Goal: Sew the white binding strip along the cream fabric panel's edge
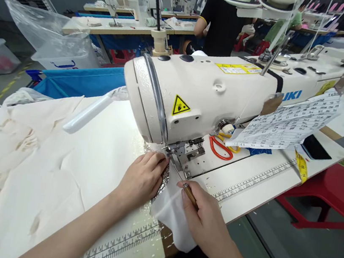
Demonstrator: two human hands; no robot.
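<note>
In the head view, a white sewing machine [195, 98] stands over the table, its needle area low at the centre. My left hand [144, 176] has its fingers curled together beside the needle area, at the edge of a thin white fabric [172, 214]. Next to those fingers shows a shiny silvery strip [163, 183]. The exact pinch of the left fingertips is partly hidden. My right hand [203, 212] grips the wooden handle of an awl [190, 196]. Its thin metal shaft slants up and left toward the presser foot. The white fabric hangs over the table's front edge between my hands.
Cream fabric pieces [37, 148] cover the left of the table [105, 171]. Red-handled scissors [220, 148], a written paper sheet [288, 120], a phone [316, 147] and a yellow tape measure [301, 166] lie right. A red stool [335, 194] stands beyond. A person in black [221, 25] works behind.
</note>
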